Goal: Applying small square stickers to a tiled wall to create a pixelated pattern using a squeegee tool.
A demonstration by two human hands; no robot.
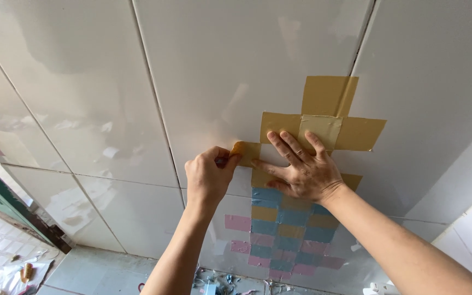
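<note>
Head view looks along a glossy white tiled wall (230, 60), with both hands working on a patch of tape squares stuck over it. The left hand (210, 176) is closed in a pinch: thumb and fingers grip the curled free end of a tan tape strip (245, 151), which lifts off the tile at its left tip and runs right toward the other hand. The right hand (301, 166) lies flat and spread wide against the wall, holding nothing; its palm presses on the tape patch and its fingertips reach up onto the tan tape cross (323, 117) (a set of overlapping tan squares, one standing above the vertical tile joint and others spread to either side). The strip in the left hand sits just left of the right hand's thumb, at the lower left arm of that cross.

Below the right wrist the patch carries on down the wall as a chequered block of blue and tan tape squares (282, 226), edged with pink tape squares (238, 222) on its left side and along its bottom. The whole patch straddles the joints between tiles near the wall's lower edge.

At the foot of the wall, scraps of tape (219, 281) lie on the grey floor (91, 270). A dark green door frame (6, 205) stands at the far left edge.
</note>
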